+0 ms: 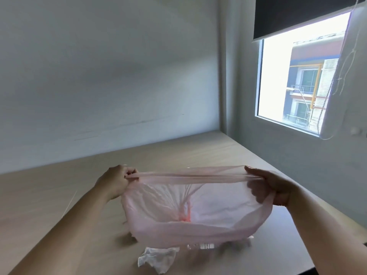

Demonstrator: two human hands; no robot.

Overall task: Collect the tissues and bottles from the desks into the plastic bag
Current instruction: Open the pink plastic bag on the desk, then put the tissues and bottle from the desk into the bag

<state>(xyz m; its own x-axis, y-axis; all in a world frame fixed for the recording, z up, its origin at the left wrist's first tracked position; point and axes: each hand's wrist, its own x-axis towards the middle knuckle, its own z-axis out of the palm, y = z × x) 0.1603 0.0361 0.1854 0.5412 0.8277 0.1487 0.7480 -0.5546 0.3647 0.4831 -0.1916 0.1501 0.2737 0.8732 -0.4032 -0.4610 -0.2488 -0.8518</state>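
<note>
- While the left hand [117, 181] pinches one end of the rim, fingers closed on the film, the right hand [272, 185] is closed on the other end, and the plastic bag [190, 207] stretches wide between them.
- Its mouth runs left to right, gaping toward the person, and the pink belly sags down onto the desk [59, 185].
- Just below the bag, nearer the person, a crumpled tissue [158, 259] lies on the desk.
- Beside it, half hidden under the bag's lower edge, a clear bottle [204, 246] lies on its side, long axis left to right.
- Both sit below and between the hands; the tissue looks slightly nearer the left hand.
- Something white shows through the film, too blurred to name.
</note>
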